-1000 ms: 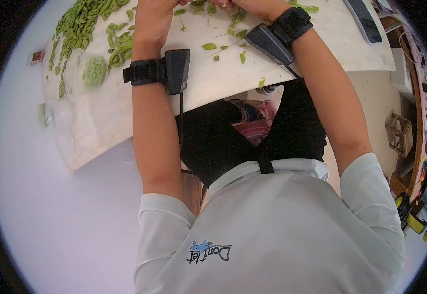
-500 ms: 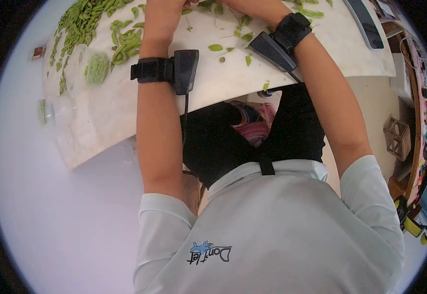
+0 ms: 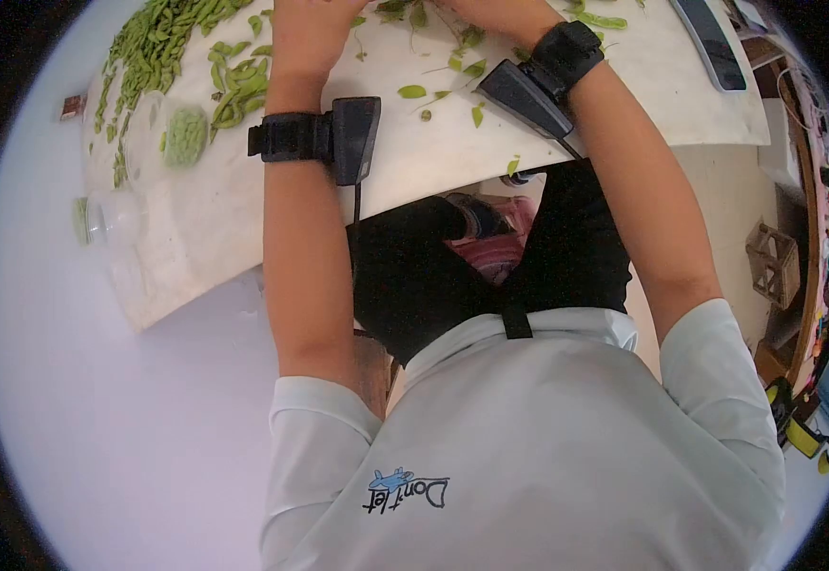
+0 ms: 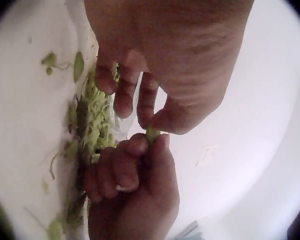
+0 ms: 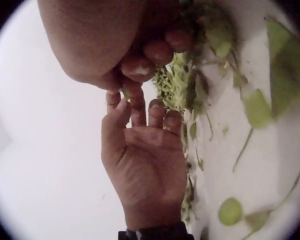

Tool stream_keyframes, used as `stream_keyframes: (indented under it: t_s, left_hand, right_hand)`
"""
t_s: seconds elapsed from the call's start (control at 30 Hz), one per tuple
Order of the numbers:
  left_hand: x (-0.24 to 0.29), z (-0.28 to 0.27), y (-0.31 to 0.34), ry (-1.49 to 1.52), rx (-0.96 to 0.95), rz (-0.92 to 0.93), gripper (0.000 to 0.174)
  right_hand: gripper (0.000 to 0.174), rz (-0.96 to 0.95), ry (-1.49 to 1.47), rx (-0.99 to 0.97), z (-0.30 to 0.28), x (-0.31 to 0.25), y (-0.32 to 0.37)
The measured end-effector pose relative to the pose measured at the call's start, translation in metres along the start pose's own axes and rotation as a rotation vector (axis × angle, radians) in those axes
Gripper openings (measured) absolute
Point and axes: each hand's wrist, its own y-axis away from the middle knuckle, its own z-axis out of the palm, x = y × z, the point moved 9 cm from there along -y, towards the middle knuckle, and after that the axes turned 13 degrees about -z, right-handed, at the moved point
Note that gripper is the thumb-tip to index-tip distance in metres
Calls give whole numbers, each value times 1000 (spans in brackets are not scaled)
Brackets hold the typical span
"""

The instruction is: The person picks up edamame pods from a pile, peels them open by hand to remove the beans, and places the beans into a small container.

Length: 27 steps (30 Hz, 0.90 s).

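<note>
Both hands meet at the top edge of the head view, their fingertips cut off there. In the left wrist view, my left hand (image 4: pixel 170 55) pinches one end of a small green pod (image 4: pixel 152 134) between thumb and forefinger, its other fingers hanging loosely. From the other side my right hand (image 4: pixel 135 185) grips the same pod by thumb and forefinger, other fingers curled in. Most of the pod is hidden by the fingertips; in the right wrist view just a sliver of green shows between them. Behind the hands lies a pile of green pods (image 5: pixel 172 87).
A large heap of pods (image 3: pixel 162 48) covers the table's far left, with a smaller group (image 3: pixel 240 95) nearer. A clear jar of green beans (image 3: pixel 186 136) lies close by. Loose leaves (image 3: pixel 412 92) are scattered before the hands. A phone (image 3: pixel 714 48) rests at the right edge.
The left forearm has shifted slightly right, then a little back left. The head view has moved a bit. Both hands stay close together at the top edge.
</note>
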Motion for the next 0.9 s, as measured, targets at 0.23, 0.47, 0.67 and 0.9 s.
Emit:
stream_keyframes:
  t_s: [0.23,0.47,0.67,0.9]
  left_hand:
    - [-2,-3,0,34,-5,8,26]
    - [-8,-8,-6,127,-50,77,26]
    - [3,-5,4,23,38,47,22]
    - [9,-3,3,27,35,194,21]
  right_hand:
    - [43,6,9,1,-3,-3,1]
    - [41,-122,-166,47,-1,-10,1]
    - [40,-62,-170,48,-3,-2,1]
    - [40,-27,-104,88,-4,-2,0]
